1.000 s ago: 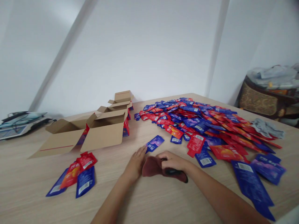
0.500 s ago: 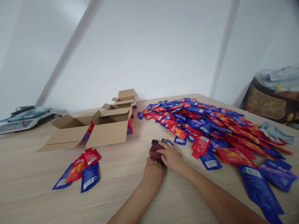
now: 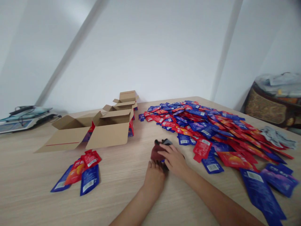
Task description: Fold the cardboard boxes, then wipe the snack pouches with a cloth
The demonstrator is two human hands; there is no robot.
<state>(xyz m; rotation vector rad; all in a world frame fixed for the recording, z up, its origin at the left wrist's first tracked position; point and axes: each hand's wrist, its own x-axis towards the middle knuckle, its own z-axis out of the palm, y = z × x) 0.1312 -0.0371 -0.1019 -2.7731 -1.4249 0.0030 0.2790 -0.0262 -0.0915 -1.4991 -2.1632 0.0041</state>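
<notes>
At the middle of the table, both hands are on a small dark-red and black thing point(image 3: 156, 152) whose kind I cannot make out. My left hand point(image 3: 154, 174) is closed at its near side with curled fingers. From the right, my right hand point(image 3: 176, 160) reaches over its top, fingers bent across it and pressed on it. A bit of blue shows between the hands. Right of them lies a big heap of red and blue spouted pouches point(image 3: 203, 147). A few pouches point(image 3: 90, 179) lie apart, overlapping, on the left.
Open cardboard boxes point(image 3: 110, 133) stand in a row at left, flaps spread outward. A grey cloth or glove point(image 3: 277, 136) lies on the heap's right end. At far left is a flat device point(image 3: 23, 124) with things on top. A patterned chair point(image 3: 265, 103) stands beyond the right edge.
My right hand has shifted slightly right and down over the dark-red thing. My left hand stays nearly in place. The camera view has moved a little.
</notes>
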